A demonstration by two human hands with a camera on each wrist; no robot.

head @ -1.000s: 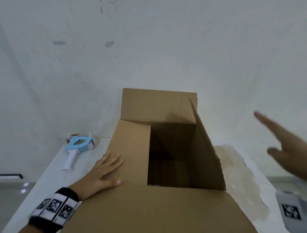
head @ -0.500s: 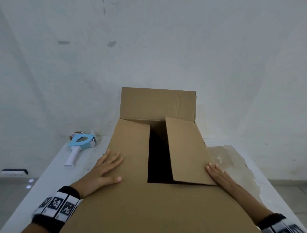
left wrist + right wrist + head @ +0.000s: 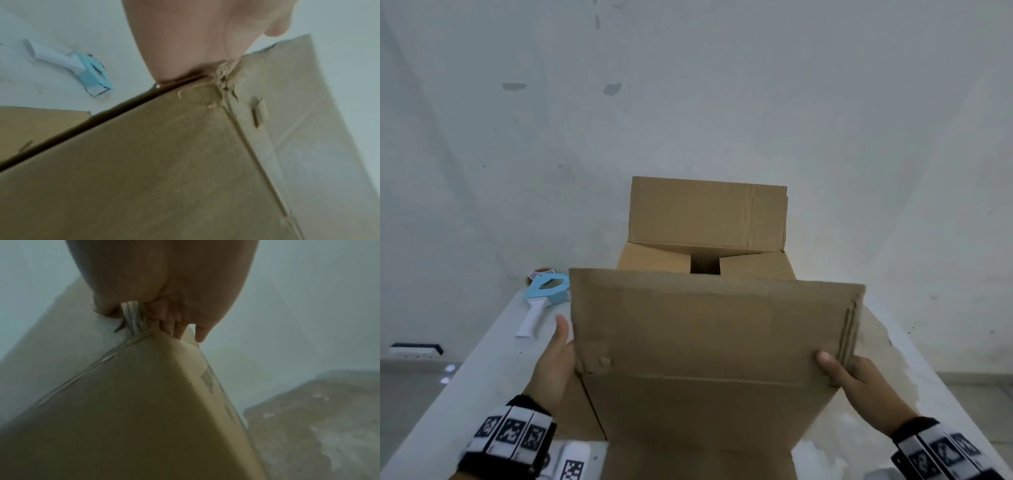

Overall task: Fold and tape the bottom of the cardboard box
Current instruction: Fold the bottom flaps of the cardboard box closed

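Gripping near flap [image 3: 709, 329] side edges: left hand [image 3: 556, 363], right hand [image 3: 854, 377] | tape dispenser [image 3: 541, 301] left

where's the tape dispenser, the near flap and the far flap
tape dispenser [image 3: 546, 291], head view, on its blue body
near flap [image 3: 709, 325], head view, middle of its face
far flap [image 3: 705, 212], head view, middle of its upright panel

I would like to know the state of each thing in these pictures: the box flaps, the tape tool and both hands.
near flap: raised, held at both side edges
two side flaps: folded down, a gap between them
far flap: standing up, not folded
tape dispenser: lying on the table, untouched
left hand: grips the near flap's left edge
right hand: grips the near flap's right edge
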